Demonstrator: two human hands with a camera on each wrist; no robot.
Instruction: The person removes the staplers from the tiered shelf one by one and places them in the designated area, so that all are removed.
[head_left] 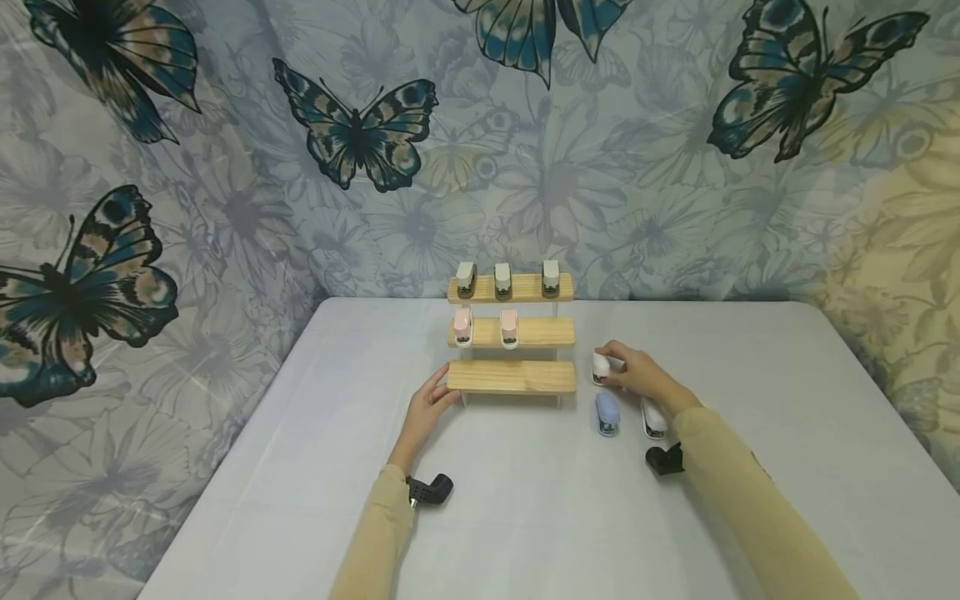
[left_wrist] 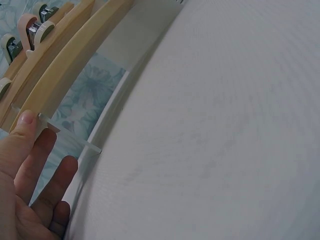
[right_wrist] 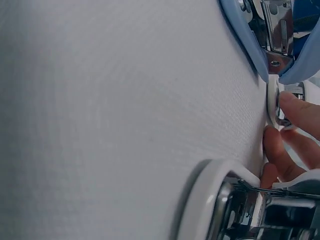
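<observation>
My left hand (head_left: pixel 427 408) pinches the left end of the lowest wooden shelf (head_left: pixel 512 377) of a three-tier display rack, its thumb at the board's edge in the left wrist view. To the right of the rack, my right hand (head_left: pixel 637 372) holds a small white stapler (head_left: pixel 600 367) between thumb and fingers, low at the tabletop. Just in front of it lies a blue stapler (head_left: pixel 607 414), which looms large in the right wrist view. Another white stapler (head_left: pixel 654 419) sits below the right wrist, partly covered by the forearm in the head view.
Three white-and-dark staplers (head_left: pixel 502 282) stand on the top shelf. Two pink staplers (head_left: pixel 509 328) occupy the left and middle of the middle shelf (head_left: pixel 551 332). Clear legs support the rack on a white-covered table (head_left: pixel 525 500). Behind rises a butterfly-patterned cloth backdrop (head_left: pixel 420 233).
</observation>
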